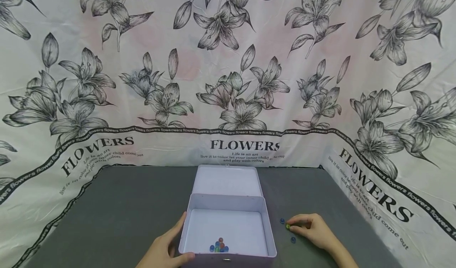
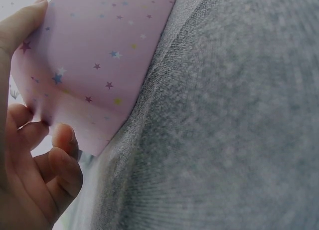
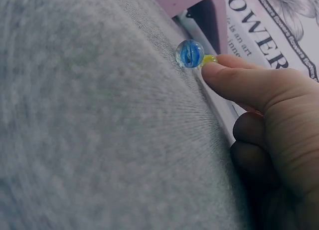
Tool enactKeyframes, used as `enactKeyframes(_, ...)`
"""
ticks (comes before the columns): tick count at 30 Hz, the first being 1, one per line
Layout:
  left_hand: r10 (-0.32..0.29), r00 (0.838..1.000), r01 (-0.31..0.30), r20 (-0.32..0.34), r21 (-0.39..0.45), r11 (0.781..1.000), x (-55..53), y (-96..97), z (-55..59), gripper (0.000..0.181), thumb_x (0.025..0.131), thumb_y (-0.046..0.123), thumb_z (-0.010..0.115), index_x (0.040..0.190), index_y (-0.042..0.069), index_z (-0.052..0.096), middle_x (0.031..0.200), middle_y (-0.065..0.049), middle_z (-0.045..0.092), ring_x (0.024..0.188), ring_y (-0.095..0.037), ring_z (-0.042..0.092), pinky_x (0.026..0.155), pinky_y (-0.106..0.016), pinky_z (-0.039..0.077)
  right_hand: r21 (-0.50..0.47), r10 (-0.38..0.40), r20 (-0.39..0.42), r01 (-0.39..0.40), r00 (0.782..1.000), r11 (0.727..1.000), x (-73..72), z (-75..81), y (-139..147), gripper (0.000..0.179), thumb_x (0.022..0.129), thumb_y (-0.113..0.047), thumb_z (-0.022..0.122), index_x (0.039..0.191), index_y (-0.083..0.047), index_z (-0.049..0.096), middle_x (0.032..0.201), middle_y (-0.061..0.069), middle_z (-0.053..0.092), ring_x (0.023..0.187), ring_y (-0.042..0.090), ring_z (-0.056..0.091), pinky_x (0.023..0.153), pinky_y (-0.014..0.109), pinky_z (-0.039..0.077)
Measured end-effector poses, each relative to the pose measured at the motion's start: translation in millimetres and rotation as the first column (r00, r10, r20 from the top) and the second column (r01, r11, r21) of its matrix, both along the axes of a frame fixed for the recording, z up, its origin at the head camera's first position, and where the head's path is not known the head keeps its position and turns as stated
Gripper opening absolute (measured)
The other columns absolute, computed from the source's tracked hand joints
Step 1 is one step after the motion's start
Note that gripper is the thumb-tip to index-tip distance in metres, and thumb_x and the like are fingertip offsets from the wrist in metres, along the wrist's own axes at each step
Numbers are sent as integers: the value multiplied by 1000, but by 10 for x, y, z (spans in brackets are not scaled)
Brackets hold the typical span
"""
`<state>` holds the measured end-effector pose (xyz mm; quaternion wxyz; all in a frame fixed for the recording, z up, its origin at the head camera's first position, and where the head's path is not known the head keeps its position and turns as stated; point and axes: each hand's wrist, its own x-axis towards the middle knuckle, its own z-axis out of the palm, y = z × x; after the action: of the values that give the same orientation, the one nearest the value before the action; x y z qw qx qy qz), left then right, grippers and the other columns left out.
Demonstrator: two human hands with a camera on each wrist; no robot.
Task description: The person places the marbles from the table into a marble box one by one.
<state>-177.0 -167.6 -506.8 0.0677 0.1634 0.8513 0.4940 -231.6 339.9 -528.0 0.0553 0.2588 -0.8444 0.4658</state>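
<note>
Pinched between the thumb and index fingertip of my right hand (image 1: 315,231) is a yellow-green marble (image 1: 288,227), low over the grey table right of the box. Two blue marbles, one farther back (image 1: 282,221) and one nearer me (image 1: 293,240), lie beside those fingertips. The right wrist view has a clear marble with a blue swirl (image 3: 190,54) close by the fingers. My left hand (image 1: 165,246) grips the front left corner of an open metal box (image 1: 270,228), thumb at the front rim. Several blue, orange and green marbles (image 1: 221,246) cluster inside at its front wall.
The box's lid (image 1: 226,181) is folded back towards the far edge of the grey table (image 1: 139,204). Stars decorate the pink outer wall (image 2: 99,50) in the left wrist view. A flower-printed curtain (image 1: 246,147) surrounds the table at the back and sides.
</note>
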Motion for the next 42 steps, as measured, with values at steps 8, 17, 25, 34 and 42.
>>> enactKeyframes(8,-10,1000,10,-17,-9,1000,-2,4,0,106,89,40,86,171,17,23,158,-23,46,52,-1,34,49,-22,37,-85,-41,146,54,988,995,20,30,-9,19,97,-7,76,112,4,79,110,14,79,78,10,76,63,32,60)
enactKeyframes(17,12,1000,-12,-4,-19,1000,-6,1,60,104,90,40,85,170,16,23,141,-18,54,53,-2,34,51,-22,38,-72,-100,137,111,985,991,-120,235,-129,21,97,-9,77,113,5,78,106,11,80,72,12,75,61,25,54)
enactKeyframes(25,19,999,-18,30,-7,1000,-2,5,57,104,91,40,84,170,15,22,138,-18,54,55,-3,35,52,-23,38,-137,-158,171,183,972,974,-234,589,-203,28,100,-12,75,121,5,75,112,15,79,52,5,39,48,29,37)
enactKeyframes(34,25,999,-25,25,-2,1000,6,9,47,105,90,42,85,170,15,23,148,-21,51,54,-3,35,51,-23,38,-179,-171,83,184,982,967,-340,961,-236,29,101,-12,73,124,7,74,83,-9,73,48,15,24,47,33,34)
enactKeyframes(42,28,1000,-28,10,-9,1000,27,9,50,105,89,42,86,170,14,24,139,-19,56,53,-4,36,50,-23,39,-141,-210,77,220,975,965,-437,1060,-349,28,100,-17,76,123,1,77,104,-4,80,53,7,36,47,29,34)
